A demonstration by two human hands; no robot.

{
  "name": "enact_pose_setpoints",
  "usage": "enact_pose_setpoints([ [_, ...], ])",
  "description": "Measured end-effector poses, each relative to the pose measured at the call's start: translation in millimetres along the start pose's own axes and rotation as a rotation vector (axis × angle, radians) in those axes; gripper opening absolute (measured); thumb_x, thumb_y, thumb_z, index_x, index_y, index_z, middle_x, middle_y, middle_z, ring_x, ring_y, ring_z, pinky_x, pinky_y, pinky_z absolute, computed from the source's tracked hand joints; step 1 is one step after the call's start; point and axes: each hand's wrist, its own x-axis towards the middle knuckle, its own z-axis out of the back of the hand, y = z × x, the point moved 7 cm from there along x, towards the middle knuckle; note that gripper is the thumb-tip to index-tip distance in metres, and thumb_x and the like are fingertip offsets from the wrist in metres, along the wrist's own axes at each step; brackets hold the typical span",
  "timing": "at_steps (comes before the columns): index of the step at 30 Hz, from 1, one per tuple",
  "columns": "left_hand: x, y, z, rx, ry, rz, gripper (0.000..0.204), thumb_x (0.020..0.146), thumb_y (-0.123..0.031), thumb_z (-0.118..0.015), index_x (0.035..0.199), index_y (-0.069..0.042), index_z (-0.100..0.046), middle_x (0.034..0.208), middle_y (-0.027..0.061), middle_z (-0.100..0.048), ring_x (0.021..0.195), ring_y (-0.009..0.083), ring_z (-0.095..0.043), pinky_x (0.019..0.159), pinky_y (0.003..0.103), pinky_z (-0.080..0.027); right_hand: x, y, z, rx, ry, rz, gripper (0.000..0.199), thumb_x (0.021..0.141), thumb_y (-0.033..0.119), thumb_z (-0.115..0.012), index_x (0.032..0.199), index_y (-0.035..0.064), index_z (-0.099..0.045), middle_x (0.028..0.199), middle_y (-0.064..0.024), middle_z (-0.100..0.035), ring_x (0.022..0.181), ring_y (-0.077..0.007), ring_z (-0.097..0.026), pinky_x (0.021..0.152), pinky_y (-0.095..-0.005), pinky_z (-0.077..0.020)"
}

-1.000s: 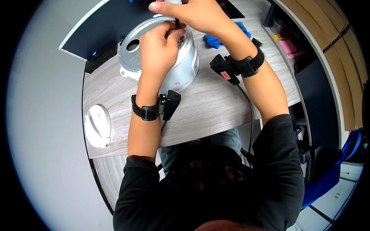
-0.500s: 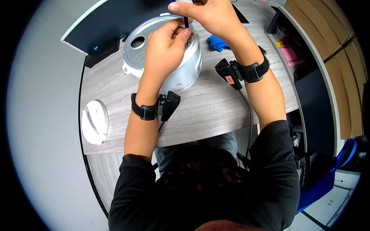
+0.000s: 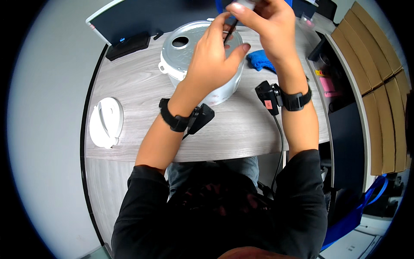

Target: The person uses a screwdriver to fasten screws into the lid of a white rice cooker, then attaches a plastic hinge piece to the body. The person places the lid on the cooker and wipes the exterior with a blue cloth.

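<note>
On a grey desk (image 3: 241,134), a metal-topped white appliance (image 3: 185,56) is overhung by the left hand (image 3: 211,64), opened with thumb spread beside a dark-shafted tool (image 3: 231,32) clasped by the right hand (image 3: 274,30) and best kept steady and in line, left-hand contact unclear.

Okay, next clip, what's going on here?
A person's right hand grips a dark-shafted tool, angled over a round white appliance. The left hand is beside the tool, thumb spread; whether they touch is unclear. A white lid-like part lies to the left, a blue cloth right of the appliance.
</note>
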Motion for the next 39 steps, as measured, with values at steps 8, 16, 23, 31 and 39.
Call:
enact_pose_setpoints([
  [8, -30.7, 13.5, 93.0, 0.285, 0.075, -0.12, 0.037, 0.085, -0.009, -0.076, 0.12, -0.003, -0.069, 0.115, 0.013, -0.07, 0.108, 0.026, -0.065, 0.095, 0.037, -0.051, -61.2, -7.4, -9.0, -0.197, 0.075, -0.2, 0.028, 0.088, 0.025, -0.079, 0.101, 0.0011, -0.074, 0.093, -0.0074, -0.074, 0.091, -0.0152, -0.068, 0.083, -0.0312, -0.0533],
  [16, -57.9, 38.3, 108.8, 0.274, 0.236, -0.138, 0.03, 0.079, -0.012, -0.082, 0.108, -0.009, -0.075, 0.112, 0.0075, -0.07, 0.112, 0.0275, -0.062, 0.099, 0.041, -0.047, -92.8, -18.9, -50.5, -0.511, 0.216, -0.101, 0.029, 0.08, 0.021, -0.082, 0.102, 0.0047, -0.074, 0.094, -0.0118, -0.072, 0.097, -0.03, -0.065, 0.095, -0.0414, -0.0445],
  [23, -61.8, 24.8, 84.5, 0.382, 0.181, -0.223, 0.03, 0.073, -0.021, -0.087, 0.1, -0.016, -0.077, 0.1, -0.0017, -0.068, 0.098, 0.0196, -0.06, 0.086, 0.036, -0.04, -96.6, -21.6, -37.8, -0.552, 0.138, -0.122, 0.029, 0.078, 0.022, -0.083, 0.1, 0.0054, -0.074, 0.092, -0.0099, -0.072, 0.094, -0.028, -0.064, 0.095, -0.0407, -0.0429],
  [31, -67.0, -4.7, 25.7, 0.504, -0.018, -0.25, 0.028, 0.072, -0.025, -0.086, 0.096, -0.014, -0.076, 0.086, -0.0044, -0.061, 0.086, 0.0169, -0.055, 0.083, 0.037, -0.033, -110.6, -9.7, -23.7, -0.627, 0.05, -0.134, 0.025, 0.082, 0.025, -0.079, 0.098, 0.0072, -0.072, 0.092, -0.0067, -0.072, 0.091, -0.0236, -0.064, 0.109, -0.0446, -0.0295],
  [39, -56.9, -21.0, 25.6, 0.345, 0.212, -0.222, 0.054, 0.077, -0.033, -0.085, 0.124, -0.013, -0.067, 0.113, 0.0051, -0.067, 0.113, 0.0243, -0.058, 0.101, 0.041, -0.031, -125.4, -25.5, 22.3, -0.229, -0.041, -0.266, 0.021, 0.09, 0.019, -0.077, 0.104, 0.0038, -0.07, 0.1, -0.0054, -0.07, 0.095, -0.0151, -0.062, 0.088, -0.0308, -0.0475],
])
